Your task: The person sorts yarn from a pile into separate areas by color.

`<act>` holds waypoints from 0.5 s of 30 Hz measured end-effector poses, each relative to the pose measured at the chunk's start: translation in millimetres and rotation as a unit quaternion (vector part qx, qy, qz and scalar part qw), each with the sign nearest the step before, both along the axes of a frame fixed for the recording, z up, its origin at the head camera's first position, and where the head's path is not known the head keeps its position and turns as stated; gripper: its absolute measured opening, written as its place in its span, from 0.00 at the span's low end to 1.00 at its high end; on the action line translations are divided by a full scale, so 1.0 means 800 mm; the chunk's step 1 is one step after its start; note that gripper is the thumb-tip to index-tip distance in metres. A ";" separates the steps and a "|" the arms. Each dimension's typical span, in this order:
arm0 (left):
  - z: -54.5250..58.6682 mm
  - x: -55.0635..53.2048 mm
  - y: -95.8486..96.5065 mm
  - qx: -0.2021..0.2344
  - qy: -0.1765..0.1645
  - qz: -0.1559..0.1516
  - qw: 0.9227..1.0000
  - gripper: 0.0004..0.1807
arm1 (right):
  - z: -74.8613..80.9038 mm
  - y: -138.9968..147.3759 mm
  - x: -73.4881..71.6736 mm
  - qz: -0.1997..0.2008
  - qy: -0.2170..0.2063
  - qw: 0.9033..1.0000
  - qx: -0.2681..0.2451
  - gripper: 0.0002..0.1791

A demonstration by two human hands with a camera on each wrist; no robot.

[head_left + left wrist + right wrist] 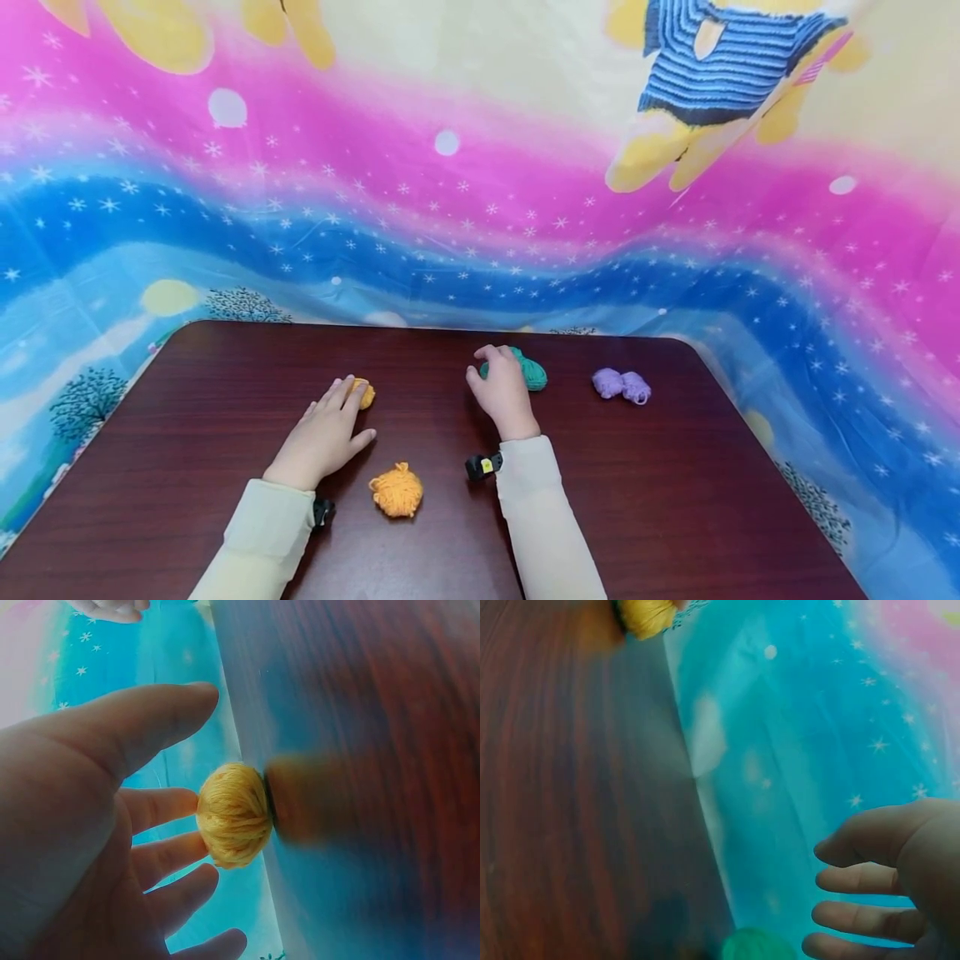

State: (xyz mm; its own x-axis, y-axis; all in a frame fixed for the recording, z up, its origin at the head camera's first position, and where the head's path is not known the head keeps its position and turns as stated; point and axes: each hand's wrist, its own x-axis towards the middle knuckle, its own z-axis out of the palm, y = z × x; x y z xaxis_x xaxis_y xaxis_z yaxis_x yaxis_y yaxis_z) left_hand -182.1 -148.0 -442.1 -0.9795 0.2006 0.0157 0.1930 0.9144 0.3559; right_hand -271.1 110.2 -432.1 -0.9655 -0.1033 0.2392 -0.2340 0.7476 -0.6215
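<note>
My left hand (pixel 318 437) is spread with its fingers extended, the index fingertip right at a small yellow yarn ball (pixel 366 395). In the left wrist view that yellow ball (pixel 234 817) sits on the table just beyond the fingertips, thumb held well apart from it. Close over a green yarn ball (pixel 535 374) is my right hand (pixel 504 400), which hides part of it in the head view. Its fingers are loosely bent, holding nothing. The right wrist view shows only the top of the green yarn (pixel 757 946), below those fingers. Between the forearms lies an orange-yellow yarn ball (pixel 397 491).
Purple yarn (pixel 622 386), in two joined lumps, lies right of the green ball. All the yarn rests on a dark reddish-brown wooden table (pixel 660 500) with rounded far corners. A colourful printed curtain (pixel 450 208) hangs around the table's back and sides.
</note>
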 end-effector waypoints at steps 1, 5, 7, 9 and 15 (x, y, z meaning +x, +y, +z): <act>0.000 0.000 0.000 0.000 0.001 0.000 1.000 0.41 | -0.001 0.001 0.000 -0.004 0.000 1.000 0.003 0.16; -0.002 0.000 0.000 -0.002 0.002 0.000 1.000 0.41 | -0.009 0.006 -0.004 -0.020 0.001 1.000 0.008 0.20; -0.002 0.000 -0.001 -0.002 0.002 0.001 1.000 0.41 | -0.012 0.009 -0.006 -0.028 0.005 1.000 0.008 0.21; -0.003 0.000 0.000 -0.002 0.001 0.001 1.000 0.41 | -0.015 0.012 -0.008 -0.034 0.008 0.999 0.007 0.21; -0.003 0.000 -0.001 0.002 0.001 0.001 1.000 0.42 | -0.017 0.016 -0.011 -0.031 0.015 0.999 0.022 0.21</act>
